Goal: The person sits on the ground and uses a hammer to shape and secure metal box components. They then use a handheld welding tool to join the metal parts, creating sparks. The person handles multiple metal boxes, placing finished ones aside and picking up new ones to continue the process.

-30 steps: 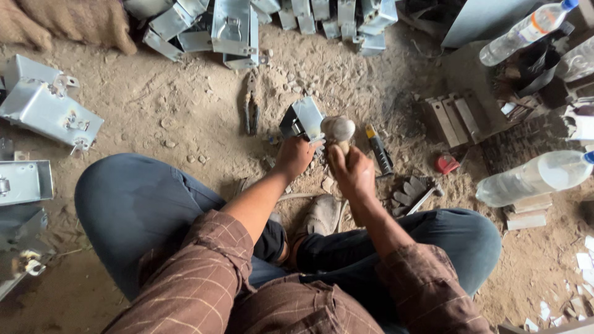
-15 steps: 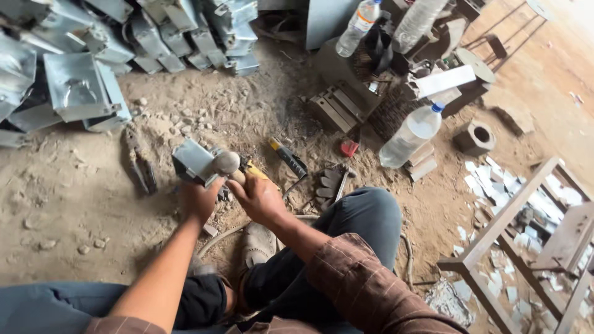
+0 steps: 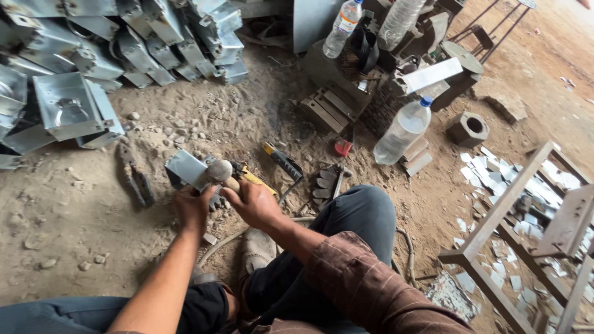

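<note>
I sit on a dirt floor. My left hand (image 3: pixel 193 209) grips a small folded sheet-metal piece (image 3: pixel 185 168) resting on the ground. My right hand (image 3: pixel 255 204) is closed around the handle of a hammer, whose round worn head (image 3: pixel 218 171) lies against the metal piece. A yellow-handled tool (image 3: pixel 258 181) lies just behind my right hand. Both forearms reach forward between my knees; my shoe (image 3: pixel 257 250) shows below the hands.
Stacked metal boxes (image 3: pixel 68 111) fill the upper left. Pliers (image 3: pixel 137 179) lie left of the hands, a screwdriver (image 3: pixel 282 162) to the right. Plastic bottles (image 3: pixel 402 131) (image 3: pixel 342 28), metal blocks, a square nut-like block (image 3: pixel 469 128) and a rusty metal frame (image 3: pixel 513 247) stand to the right.
The view has swung right and the hands now sit lower left in frame. Both hands keep their hold on the metal piece and hammer; the hammer head stays on the piece.
</note>
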